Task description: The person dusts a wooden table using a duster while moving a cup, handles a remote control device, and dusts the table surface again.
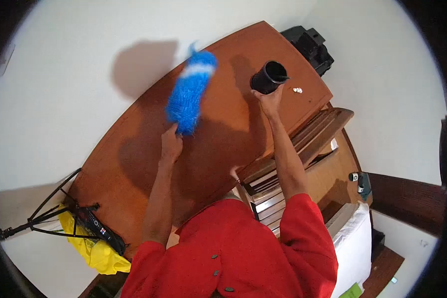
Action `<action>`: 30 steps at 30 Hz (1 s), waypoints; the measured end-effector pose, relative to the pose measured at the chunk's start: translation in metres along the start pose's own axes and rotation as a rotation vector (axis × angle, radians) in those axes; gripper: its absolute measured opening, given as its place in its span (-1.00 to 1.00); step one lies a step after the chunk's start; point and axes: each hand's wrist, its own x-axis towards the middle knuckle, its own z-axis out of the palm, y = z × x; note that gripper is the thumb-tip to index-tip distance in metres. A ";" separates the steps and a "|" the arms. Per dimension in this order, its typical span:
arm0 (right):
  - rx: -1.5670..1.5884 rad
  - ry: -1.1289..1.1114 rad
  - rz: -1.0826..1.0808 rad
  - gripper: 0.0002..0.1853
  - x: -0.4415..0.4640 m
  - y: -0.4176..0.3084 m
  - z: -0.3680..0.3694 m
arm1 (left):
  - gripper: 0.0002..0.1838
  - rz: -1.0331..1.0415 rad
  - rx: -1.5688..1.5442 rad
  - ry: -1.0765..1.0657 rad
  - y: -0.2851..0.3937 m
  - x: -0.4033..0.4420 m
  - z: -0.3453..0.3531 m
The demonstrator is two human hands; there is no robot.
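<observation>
My left hand (172, 145) is closed around the lower end of a fluffy blue duster (187, 102) with a white band near its top. The duster is held over the brown table, its far end pointing at the wall; whether it touches the wood I cannot tell. My right hand (269, 101) grips a black cylindrical cup (263, 82) near its base, over the table's far right part. The cup's mouth tilts up and to the right, and a thin dark stick pokes out at its rim. Beside it lies a small crumpled white scrap (297, 90).
The brown table (218, 164) runs along the white wall. A black bag-like object (310, 47) is past its far end. A slatted wooden chair (323, 130) stands at the right. At the left are a black tripod (54, 218) and a yellow bag (97, 256).
</observation>
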 end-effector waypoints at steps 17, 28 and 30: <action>-0.076 0.110 0.043 0.05 -0.016 0.021 0.002 | -0.64 0.243 0.041 -0.097 0.017 0.038 0.006; -0.118 0.116 0.055 0.01 -0.012 0.021 0.012 | -0.62 0.234 -0.047 0.031 0.006 0.028 0.049; -0.102 0.112 0.070 0.01 -0.013 0.022 0.011 | -0.59 0.109 -0.026 0.001 0.013 0.020 0.055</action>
